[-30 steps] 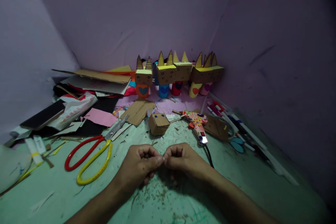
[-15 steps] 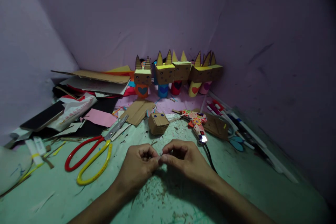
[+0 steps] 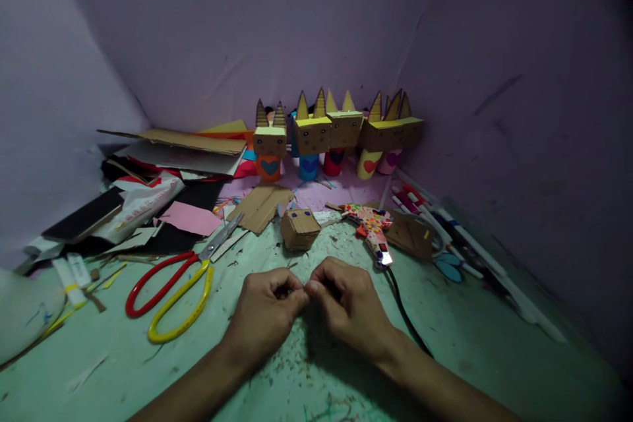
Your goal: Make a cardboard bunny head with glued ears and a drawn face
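Note:
My left hand (image 3: 267, 308) and my right hand (image 3: 346, 300) meet tip to tip above the green tabletop (image 3: 281, 379). Both have thumb and forefinger pinched, and whatever is between them is too small or hidden to make out. Just beyond them sits a small cardboard box (image 3: 301, 231) with two dark blue marks on its top. A patterned glue gun (image 3: 370, 227) lies to the right of the box, its black cord (image 3: 403, 310) running past my right hand. Left of my left hand rest open scissors (image 3: 202, 270) with one red and one yellow handle.
Several cardboard-headed figures (image 3: 311, 138) with pointed ears and heart-marked tubes stand along the back wall. Stacked card and paper (image 3: 198, 151) fill the back left, with a pink paper piece (image 3: 190, 218) in front. Markers (image 3: 420, 208) lie at right. Small scraps litter the tabletop.
Both hands remain pinched together; the right hand's fingers have shifted and curled slightly more upright. The whole view has moved a little, and the objects on the table stay in place.

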Demonstrator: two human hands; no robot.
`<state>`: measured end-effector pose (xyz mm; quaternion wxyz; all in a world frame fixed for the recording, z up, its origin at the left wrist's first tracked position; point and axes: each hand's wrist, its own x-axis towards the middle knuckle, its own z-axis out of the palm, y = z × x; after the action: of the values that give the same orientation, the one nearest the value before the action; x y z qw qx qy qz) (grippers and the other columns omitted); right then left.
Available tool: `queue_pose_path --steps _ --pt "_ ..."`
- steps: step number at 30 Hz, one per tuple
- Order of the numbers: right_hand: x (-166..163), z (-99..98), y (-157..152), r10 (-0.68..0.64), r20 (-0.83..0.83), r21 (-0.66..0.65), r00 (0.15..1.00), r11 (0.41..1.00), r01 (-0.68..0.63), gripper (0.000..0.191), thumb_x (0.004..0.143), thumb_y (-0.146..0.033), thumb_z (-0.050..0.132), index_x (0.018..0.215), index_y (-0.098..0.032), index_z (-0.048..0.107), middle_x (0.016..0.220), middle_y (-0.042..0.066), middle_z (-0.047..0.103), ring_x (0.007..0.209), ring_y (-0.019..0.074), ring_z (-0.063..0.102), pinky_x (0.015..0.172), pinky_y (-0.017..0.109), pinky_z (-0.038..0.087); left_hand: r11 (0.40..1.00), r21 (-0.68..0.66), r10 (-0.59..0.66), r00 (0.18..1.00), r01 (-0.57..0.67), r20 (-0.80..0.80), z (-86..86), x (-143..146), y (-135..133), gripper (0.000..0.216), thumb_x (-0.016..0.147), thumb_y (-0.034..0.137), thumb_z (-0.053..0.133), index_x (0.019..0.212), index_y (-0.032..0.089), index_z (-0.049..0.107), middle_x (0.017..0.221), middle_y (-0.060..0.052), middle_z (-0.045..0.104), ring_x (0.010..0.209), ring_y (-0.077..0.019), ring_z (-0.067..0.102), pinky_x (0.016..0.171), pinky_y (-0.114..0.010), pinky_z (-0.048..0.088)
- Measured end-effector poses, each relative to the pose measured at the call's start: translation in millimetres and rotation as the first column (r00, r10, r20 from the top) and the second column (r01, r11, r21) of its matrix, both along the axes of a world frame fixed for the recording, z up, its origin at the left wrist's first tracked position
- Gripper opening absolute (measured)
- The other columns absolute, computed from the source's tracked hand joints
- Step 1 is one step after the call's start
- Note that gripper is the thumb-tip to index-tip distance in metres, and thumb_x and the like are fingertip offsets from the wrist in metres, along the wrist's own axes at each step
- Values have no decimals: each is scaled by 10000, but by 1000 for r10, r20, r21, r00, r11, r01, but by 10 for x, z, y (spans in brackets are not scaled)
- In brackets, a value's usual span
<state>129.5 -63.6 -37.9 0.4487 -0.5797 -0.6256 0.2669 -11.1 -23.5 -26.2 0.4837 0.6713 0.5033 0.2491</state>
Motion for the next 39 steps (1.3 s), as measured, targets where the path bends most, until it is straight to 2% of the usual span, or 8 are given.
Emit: queue_pose_path --steps 4,7,15,22,24,27,31,39 --pt "17 -3 53 16 -280 -231 960 969 -84 187 736 -319 520 606 -184 518 535 -28 445 519 118 384 494 245 281 963 255 -83 996 88 -30 -33 -26 -14 201 737 258 589 558 169 610 531 11 557 507 -110 471 509 -222 359" --pt "21 -2 82 3 -401 -294 916 947 -132 213 721 -372 512 606 -195 486 519 -47 385 497 110 331 480 247 262 917 377 -131 991 129 -18 -54 -35 -24 189 766 240 588 593 174 630 554 4 586 504 -107 490 519 -221 368" --pt "-71 -35 31 -40 -40 -13 998 999 40 177 826 -240 418 652 -211 413 600 -17 437 574 141 412 552 260 314 962 274 -40 997 19 72 -71 41 -42 199 755 254 565 585 169 626 536 0 590 513 -120 507 496 -217 393" --pt "59 -61 84 -222 -137 20 965 974 227 218 865 -294 370 660 -225 400 536 -48 404 497 131 387 484 246 302 932 362 -66 986 6 153 -63 -4 -63 203 778 263 555 607 173 620 476 33 526 436 -91 456 433 -196 352" --pt "125 -56 80 -254 -213 -39 943 967 251 250 879 -347 369 659 -230 395 494 -60 401 452 124 373 449 242 282 947 322 -77 983 20 165 -62 -24 -55 219 793 288 553 615 174 610 447 45 488 398 -80 424 400 -191 321" --pt "138 -19 41 -161 -355 -99 921 986 135 338 875 -438 395 609 -229 394 454 -64 396 410 110 366 413 237 272 997 77 -41 976 25 214 -59 -18 -18 254 787 347 560 605 171 580 413 52 470 350 -69 387 351 -180 288" --pt "78 36 26 -138 -521 -135 843 988 78 449 823 -554 485 540 -222 378 414 -77 359 367 80 325 379 222 252 981 -190 22 944 43 328 -62 10 42 305 736 447 594 648 156 582 461 35 531 323 -58 389 305 -162 269" --pt "51 41 94 -82 -615 -349 784 920 -178 548 605 -701 638 558 -169 515 478 -49 470 325 51 385 333 190 231 977 -209 37 944 34 327 -98 -6 52 330 747 457 603 651 142 575 391 47 481 308 -44 356 321 -150 253"
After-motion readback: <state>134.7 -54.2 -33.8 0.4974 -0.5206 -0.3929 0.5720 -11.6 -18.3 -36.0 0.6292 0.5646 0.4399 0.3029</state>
